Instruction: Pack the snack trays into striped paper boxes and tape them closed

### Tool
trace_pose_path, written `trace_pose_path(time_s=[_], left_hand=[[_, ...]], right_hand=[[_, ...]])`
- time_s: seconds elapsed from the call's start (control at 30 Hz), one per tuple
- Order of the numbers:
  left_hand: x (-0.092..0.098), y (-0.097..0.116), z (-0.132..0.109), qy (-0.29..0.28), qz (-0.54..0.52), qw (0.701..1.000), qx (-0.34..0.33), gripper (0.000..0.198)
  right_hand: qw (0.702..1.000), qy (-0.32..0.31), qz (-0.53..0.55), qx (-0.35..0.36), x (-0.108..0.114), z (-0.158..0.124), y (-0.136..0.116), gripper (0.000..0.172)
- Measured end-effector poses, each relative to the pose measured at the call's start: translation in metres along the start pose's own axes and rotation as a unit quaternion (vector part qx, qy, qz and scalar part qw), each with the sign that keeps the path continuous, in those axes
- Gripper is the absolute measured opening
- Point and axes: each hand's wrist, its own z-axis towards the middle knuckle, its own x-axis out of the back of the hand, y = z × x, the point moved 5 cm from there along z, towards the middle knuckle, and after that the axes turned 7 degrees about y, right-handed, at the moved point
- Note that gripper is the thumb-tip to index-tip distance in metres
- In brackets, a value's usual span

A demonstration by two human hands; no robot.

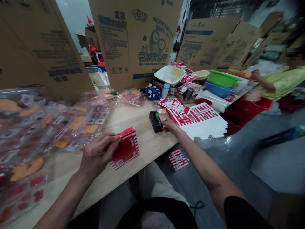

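Red box (127, 148) with striped edges was held at the near side of the table (145, 143), a little left of the middle, its printed face tilted toward the wearer. The left hand (98, 152) had its thumb and fingers closed on the box's left upper corner. The fingers of the right hand (170, 125) were bent, the tips at the near right side of a black tape dispenser (155, 124); whether they gripped it or merely touched it, I could not tell. The dispenser, with a green roll, stood on the table to the right of the box and farther off. Clear packets (76, 124) with orange and red contents covered the left side. Just right of the right hand lay a stack of striped card sheets (212, 127), and beyond it were a blue basin (220, 90), a green basin (221, 78) and a white basket (164, 74). A striped carton (178, 160) showed below the table's near edge. Tall cardboard panels (140, 63) stood at the far side; at far right sat a person in a yellow shirt (284, 82).
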Motion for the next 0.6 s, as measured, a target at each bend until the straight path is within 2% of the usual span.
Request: trace_pose_path(time_s=[0.13,0.27,0.43,0.6], left_hand=[[0.001,-0.001,-0.003,-0.006,-0.002,1.0,0.012,0.008],[0.001,-0.001,-0.005,-0.005,-0.004,1.0,0.03,0.01],[0.002,0.004,-0.007,0.001,0.0,0.999,0.036,0.012],[0.001,0.004,-0.009,0.011,-0.001,0.999,0.032,0.009]], right_hand=[[0.997,-0.036,0.051,-0.043,-0.01,0.001,0.0,0.025],[0.993,-0.047,0.104,-0.036,-0.008,-0.005,-0.003,0.012],[0.99,-0.019,0.136,0.014,-0.007,-0.018,0.005,0.007],[0.994,0.043,0.082,0.065,-0.019,-0.033,0.027,0.012]])
